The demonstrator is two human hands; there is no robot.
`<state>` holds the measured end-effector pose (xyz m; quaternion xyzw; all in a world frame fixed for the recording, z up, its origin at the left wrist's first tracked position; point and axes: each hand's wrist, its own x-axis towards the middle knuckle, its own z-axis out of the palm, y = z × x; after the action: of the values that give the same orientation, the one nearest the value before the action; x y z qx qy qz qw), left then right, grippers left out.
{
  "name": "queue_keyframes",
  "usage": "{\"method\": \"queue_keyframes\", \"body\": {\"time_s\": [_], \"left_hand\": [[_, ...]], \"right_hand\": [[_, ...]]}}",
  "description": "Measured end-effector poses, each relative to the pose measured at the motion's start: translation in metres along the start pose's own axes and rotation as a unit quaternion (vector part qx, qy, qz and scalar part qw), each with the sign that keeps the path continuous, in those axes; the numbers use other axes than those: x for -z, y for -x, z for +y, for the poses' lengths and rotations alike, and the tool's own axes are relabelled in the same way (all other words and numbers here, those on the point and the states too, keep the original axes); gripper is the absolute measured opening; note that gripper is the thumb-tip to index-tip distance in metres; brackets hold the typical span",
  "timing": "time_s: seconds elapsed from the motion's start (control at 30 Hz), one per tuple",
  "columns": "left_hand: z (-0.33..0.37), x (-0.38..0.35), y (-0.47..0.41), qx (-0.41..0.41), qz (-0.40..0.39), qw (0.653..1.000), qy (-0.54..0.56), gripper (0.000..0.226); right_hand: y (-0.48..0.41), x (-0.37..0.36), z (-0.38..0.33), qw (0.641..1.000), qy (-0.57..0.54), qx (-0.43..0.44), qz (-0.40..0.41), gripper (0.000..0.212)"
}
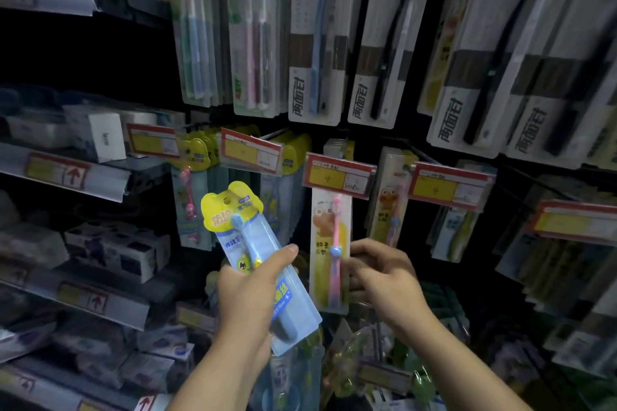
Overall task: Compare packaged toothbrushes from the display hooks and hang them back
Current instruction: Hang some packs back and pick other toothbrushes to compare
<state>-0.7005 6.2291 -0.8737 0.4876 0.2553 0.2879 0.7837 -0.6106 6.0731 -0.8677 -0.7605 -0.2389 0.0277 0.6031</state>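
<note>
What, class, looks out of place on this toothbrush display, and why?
One blue pack is off its hook, tilted in the left hand. The right hand grips an upright pink pack. Nothing looks damaged.

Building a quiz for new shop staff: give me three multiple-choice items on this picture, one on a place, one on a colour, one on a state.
1. Where is the yellow-topped pack? A on a hook; B in the left-hand grip; C on a shelf.
2. The right-hand grip holds a second pack; its brush is: A pink; B black; C green.
3. The left-hand grip is: A open; B curled, empty; C closed round a pack.
Key: B, fingers wrap it clear of the hooks; A, pink handle shows; C, its thumb crosses the pack.
</note>
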Motion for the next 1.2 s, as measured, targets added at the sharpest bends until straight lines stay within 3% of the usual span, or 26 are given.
{"method": "queue_keyframes", "body": {"time_s": [0.17,0.37,0.5,0.6,0.67,0.73,0.8,0.83,0.9,1.0,1.07,1.2], "left_hand": [[-0.001,0.002,0.000,-0.004,-0.012,1.000,-0.007,0.036],[-0.004,0.009,0.001,0.017,-0.042,0.998,-0.034,0.038],[-0.003,0.016,0.001,0.013,-0.060,0.997,-0.046,0.033],[-0.001,0.022,-0.002,0.018,-0.056,0.998,-0.036,0.053],[0.002,0.025,-0.003,0.024,-0.060,0.998,-0.026,0.050],[0.006,0.027,-0.004,0.026,-0.069,0.997,-0.014,0.034],[0.011,0.030,-0.005,0.023,-0.076,0.997,-0.010,0.026],[0.012,0.031,-0.007,0.018,-0.076,0.997,-0.010,0.025],[0.016,0.033,-0.008,0.006,-0.068,0.998,-0.006,0.024],[0.020,0.035,-0.009,-0.015,-0.047,0.999,0.005,0.027],[0.020,0.034,-0.009,-0.026,-0.038,0.999,0.009,0.026],[0.018,0.033,-0.009,-0.045,-0.013,0.999,0.016,0.029]], "right_hand": [[-0.008,-0.004,-0.005,0.999,-0.020,-0.037,0.020,0.015],[-0.040,-0.015,0.002,0.988,0.058,-0.048,0.136,0.011],[-0.055,-0.023,0.006,0.975,0.067,-0.053,0.205,0.018],[-0.057,-0.023,0.017,0.968,0.074,-0.073,0.227,0.029],[-0.060,-0.020,0.022,0.963,0.125,-0.090,0.220,0.034],[-0.060,-0.021,0.019,0.950,0.231,-0.083,0.192,0.042],[-0.056,-0.027,0.009,0.947,0.288,-0.033,0.139,0.031],[-0.052,-0.031,0.002,0.959,0.269,-0.016,0.086,0.022],[-0.038,-0.042,-0.007,0.989,0.115,-0.029,-0.090,0.016],[-0.016,-0.053,-0.009,0.951,-0.022,-0.027,-0.308,0.026],[-0.008,-0.055,-0.008,0.945,-0.038,-0.020,-0.325,0.023],[-0.002,-0.052,-0.008,0.959,-0.058,-0.031,-0.274,0.022]]}}
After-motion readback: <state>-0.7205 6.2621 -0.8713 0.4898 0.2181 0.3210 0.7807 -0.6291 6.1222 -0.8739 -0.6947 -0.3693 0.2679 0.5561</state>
